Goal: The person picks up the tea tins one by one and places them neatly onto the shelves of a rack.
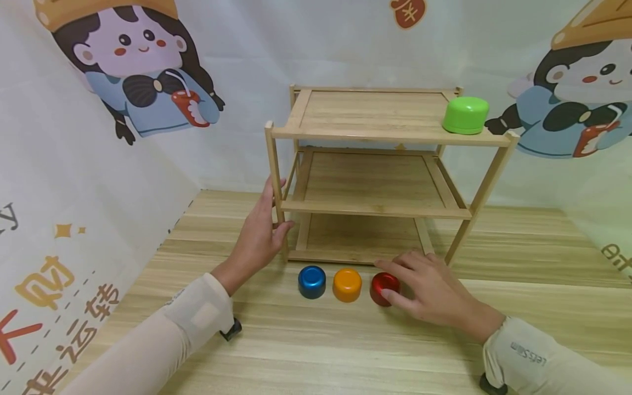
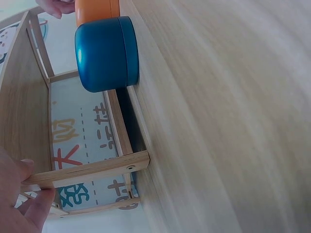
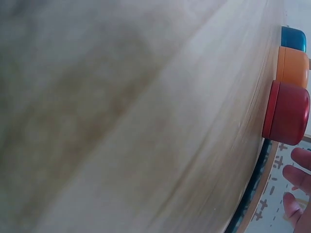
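A three-tier wooden shelf rack stands on the table. My left hand grips its front left post, thumb on one side and fingers on the other; the left wrist view shows the same grip on the post. In front of the rack, a blue round tin, an orange round tin and a red round tin sit in a row. At the red tin's right, my right hand hovers with spread fingers. A gap shows between the red tin and the fingertips in the right wrist view.
A bright green round tin sits on the top tier at its right end. Printed cloth hangs behind and at both sides of the wood-grain table.
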Demonstrator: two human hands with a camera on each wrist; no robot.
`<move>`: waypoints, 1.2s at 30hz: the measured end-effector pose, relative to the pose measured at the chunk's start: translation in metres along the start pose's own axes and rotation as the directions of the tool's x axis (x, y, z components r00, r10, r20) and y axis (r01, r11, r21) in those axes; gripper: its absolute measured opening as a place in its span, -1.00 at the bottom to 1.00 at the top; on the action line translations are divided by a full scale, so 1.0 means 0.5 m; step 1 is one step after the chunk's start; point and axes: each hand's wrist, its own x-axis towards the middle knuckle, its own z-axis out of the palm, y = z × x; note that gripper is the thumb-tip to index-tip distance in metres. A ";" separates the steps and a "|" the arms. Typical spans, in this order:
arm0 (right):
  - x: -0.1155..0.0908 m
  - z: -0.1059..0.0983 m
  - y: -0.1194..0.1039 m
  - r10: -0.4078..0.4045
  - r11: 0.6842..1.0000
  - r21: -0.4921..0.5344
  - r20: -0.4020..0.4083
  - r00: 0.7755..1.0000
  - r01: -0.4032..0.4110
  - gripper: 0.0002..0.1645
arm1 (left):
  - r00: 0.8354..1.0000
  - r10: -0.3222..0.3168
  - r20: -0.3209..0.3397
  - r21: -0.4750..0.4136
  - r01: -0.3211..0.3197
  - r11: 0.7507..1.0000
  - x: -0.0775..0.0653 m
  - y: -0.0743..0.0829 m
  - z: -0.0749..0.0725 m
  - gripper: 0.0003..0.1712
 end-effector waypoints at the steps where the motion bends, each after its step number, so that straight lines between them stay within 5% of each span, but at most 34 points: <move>1: 0.000 0.000 -0.001 0.002 1.000 -0.002 0.005 1.000 -0.001 -0.41 | 1.000 0.000 0.000 -0.001 0.000 1.000 0.000 0.000 0.000 0.19; 36: -0.002 0.009 -0.007 0.037 0.999 0.012 0.099 0.994 -0.038 -0.39 | 1.000 -0.021 0.004 -0.006 0.021 1.000 0.002 0.000 0.000 0.18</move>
